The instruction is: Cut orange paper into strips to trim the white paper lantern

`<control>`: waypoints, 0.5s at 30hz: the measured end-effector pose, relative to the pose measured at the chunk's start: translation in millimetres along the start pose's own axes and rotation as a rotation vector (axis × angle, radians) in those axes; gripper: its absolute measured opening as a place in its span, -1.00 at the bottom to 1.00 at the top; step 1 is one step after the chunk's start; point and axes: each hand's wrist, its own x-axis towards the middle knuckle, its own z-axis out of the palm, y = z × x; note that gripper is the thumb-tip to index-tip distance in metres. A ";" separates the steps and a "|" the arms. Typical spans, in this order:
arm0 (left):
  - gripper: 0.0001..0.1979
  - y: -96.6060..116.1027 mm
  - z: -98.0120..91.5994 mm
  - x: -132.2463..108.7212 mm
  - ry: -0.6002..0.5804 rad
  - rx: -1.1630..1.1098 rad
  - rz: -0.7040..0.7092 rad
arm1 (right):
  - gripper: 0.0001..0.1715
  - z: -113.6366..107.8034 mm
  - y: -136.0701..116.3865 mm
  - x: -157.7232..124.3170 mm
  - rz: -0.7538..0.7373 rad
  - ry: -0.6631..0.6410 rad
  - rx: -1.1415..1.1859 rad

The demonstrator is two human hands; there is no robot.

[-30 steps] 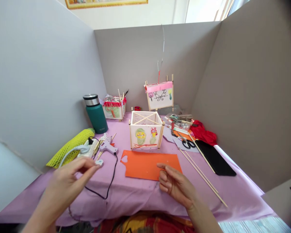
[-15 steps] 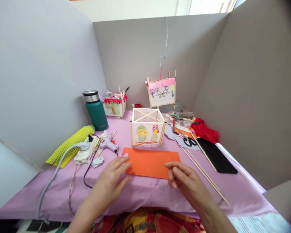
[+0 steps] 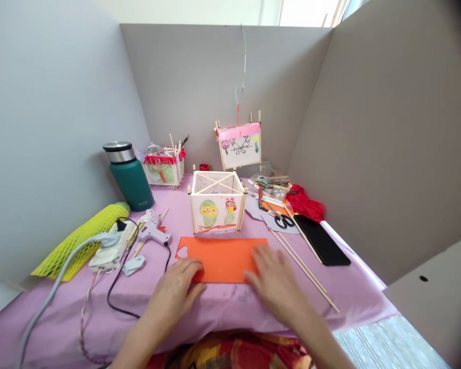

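- The orange paper [image 3: 221, 253] lies flat on the table, right in front of the person, with a heart-shaped hole near its left end.
- The left hand [image 3: 174, 287] is at its near left corner, fingers loosely bent, thumb apart.
- The right hand [image 3: 276, 282] lies over the right end, fingers spread out — not squeezing anything.
- Just behind the paper stands a white box [image 3: 216, 212] with drawings and crossed sticks on top — it blocks the way straight back.
- On the left are a glue gun [image 3: 153, 231], a power strip [image 3: 109, 253], a yellow net [image 3: 71, 238] and a tall green bottle [image 3: 130, 184].
- On the right are long thin sticks, scissors [image 3: 284, 221], a flat black thing [image 3: 322, 242] and a red cloth [image 3: 306, 203].
- A pink-topped lantern [image 3: 241, 148] hangs at the back.
- A wrinkly purple cloth [image 3: 230, 312] covers the table.
- Gray walls [image 3: 200, 72] stand on three sides.
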 end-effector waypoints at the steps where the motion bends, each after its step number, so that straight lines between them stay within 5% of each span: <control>1: -0.81 0.5 -0.2 0.6 0.001 0.000 0.001 | -0.39 -5.1 13.2 0.7 0.072 0.084 -0.069; 4: -0.82 1.8 -0.1 2.0 0.006 0.000 0.003 | -0.41 -14.3 23.8 -4.5 0.008 0.132 -0.044; 10: -0.84 1.9 0.4 2.4 0.037 -0.028 0.002 | -0.21 12.5 -42.9 -18.5 -0.422 -0.209 0.295; 12: -0.87 2.6 -0.9 3.0 0.022 -0.024 -0.002 | -0.21 18.9 -43.8 -15.6 -0.366 -0.200 0.273; 15: -0.90 4.6 -3.4 4.2 -0.018 0.000 -0.018 | -0.27 15.4 -21.6 -8.2 -0.089 -0.083 0.079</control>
